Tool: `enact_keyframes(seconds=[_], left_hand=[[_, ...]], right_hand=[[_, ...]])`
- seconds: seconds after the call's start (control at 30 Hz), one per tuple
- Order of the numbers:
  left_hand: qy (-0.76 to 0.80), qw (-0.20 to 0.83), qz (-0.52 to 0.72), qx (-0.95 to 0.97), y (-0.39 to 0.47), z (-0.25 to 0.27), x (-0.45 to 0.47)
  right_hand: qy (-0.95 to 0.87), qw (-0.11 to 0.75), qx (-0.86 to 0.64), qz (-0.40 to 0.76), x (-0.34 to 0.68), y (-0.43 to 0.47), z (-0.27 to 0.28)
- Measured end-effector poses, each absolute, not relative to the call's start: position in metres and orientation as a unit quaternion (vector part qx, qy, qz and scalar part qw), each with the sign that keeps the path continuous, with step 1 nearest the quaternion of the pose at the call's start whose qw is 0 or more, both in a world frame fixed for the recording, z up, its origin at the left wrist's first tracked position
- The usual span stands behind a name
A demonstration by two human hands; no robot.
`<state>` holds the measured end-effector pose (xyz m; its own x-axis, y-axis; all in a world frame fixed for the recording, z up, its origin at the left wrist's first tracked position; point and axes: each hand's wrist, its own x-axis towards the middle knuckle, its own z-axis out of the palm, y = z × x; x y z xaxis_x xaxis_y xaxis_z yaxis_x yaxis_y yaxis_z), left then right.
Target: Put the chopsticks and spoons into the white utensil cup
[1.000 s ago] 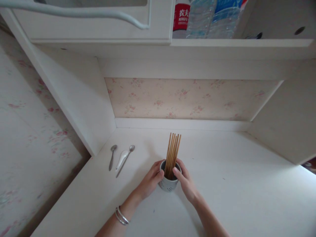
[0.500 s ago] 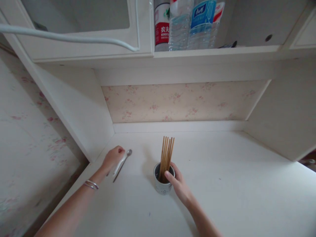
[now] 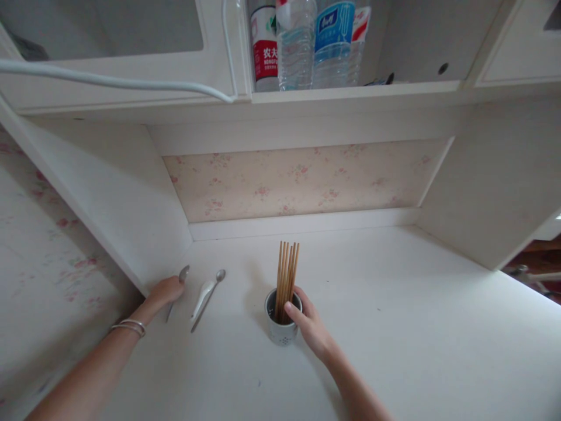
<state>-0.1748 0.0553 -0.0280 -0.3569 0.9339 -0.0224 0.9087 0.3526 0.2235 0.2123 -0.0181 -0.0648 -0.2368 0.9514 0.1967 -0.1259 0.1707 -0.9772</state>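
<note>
My left hand [image 3: 168, 290] is closed around the middle of a metal spoon [image 3: 184, 273] at the left side of the white tabletop. The spoon's bowl shows beyond my fingers and its handle below them. To the right of that hand lie a white spoon [image 3: 202, 298] and a thin long-handled metal spoon [image 3: 209, 299], side by side. My right hand [image 3: 309, 321] grips the rim and right side of a grey cylindrical holder [image 3: 283, 334], thumb at the front. Several wooden chopsticks [image 3: 287, 275] stand upright in the holder, leaning slightly right.
The white tabletop [image 3: 372, 351] is bounded by side panels and a floral-papered back wall [image 3: 302, 181]. Overhead, a cabinet shelf [image 3: 350, 96] holds several plastic bottles [image 3: 295, 47]. A white cable [image 3: 123, 82] crosses in front of the cabinet door at upper left.
My left hand has moved left, off the white spoon's end, and the metal spoon has shifted left with it. My right hand stays on the holder. The view has turned slightly.
</note>
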Motion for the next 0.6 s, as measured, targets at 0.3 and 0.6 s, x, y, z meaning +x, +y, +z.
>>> enact_keyframes(seconds=[0.3,0.6], left_hand=[[0.711,0.152,0.299,0.618,0.055,0.04,-0.123],[0.538,0.371,0.47,0.594,0.007,0.054,0.012]], right_hand=[[-0.569,0.495,-0.378,0.537,0.212,-0.018,-0.067],[-0.569,0.502,-0.366,0.538,0.211,-0.018,-0.07]])
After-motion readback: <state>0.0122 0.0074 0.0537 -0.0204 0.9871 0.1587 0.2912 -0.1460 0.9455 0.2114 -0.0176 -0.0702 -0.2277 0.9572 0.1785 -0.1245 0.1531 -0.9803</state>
